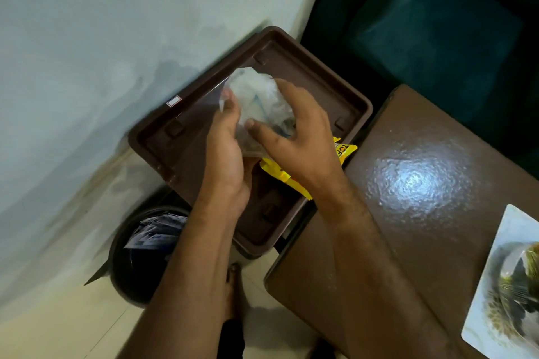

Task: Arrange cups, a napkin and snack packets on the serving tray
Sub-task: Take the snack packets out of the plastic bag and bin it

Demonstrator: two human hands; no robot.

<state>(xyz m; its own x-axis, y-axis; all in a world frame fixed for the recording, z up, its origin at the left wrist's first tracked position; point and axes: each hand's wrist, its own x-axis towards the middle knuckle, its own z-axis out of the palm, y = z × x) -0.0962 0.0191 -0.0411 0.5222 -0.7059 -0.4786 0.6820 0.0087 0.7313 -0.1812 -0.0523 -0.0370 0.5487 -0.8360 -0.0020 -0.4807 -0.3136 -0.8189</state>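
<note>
**Op:** Pale wall and cream floor tiles frame my view; against that wall I see the brown serving tray (335, 87), a rounded rectangle of hard plastic with a raised rim. Beside the tray's right rim is the dark brown worktop (423, 183), glossy and slightly pebbled, throwing back a lamp glare.

**Obs:** What are the hands holding?

**Op:** Both hold 1 thing over the tray's middle: a clear packet (256, 96), crinkly film with something whitish inside. My left hand (226, 143) cups it from below, fingers curled round its left edge. My right hand (294, 128) is spread over its top, thumb pressing the near face. Neither is clenched hard.

**Obs:** Anything in the tray already?

**Op:** A yellow packet (344, 151) shows under my right wrist, at the tray's near-right rim. Whether it lies fully inside, I cannot tell. I see no cups or napkin.

**Obs:** How to set it down well?

**Op:** I'd judge: lower it flat onto bare tray floor just beyond the yellow packet, release the underside hand first, and smooth the film so it sits level, leaving room for cups.
</note>
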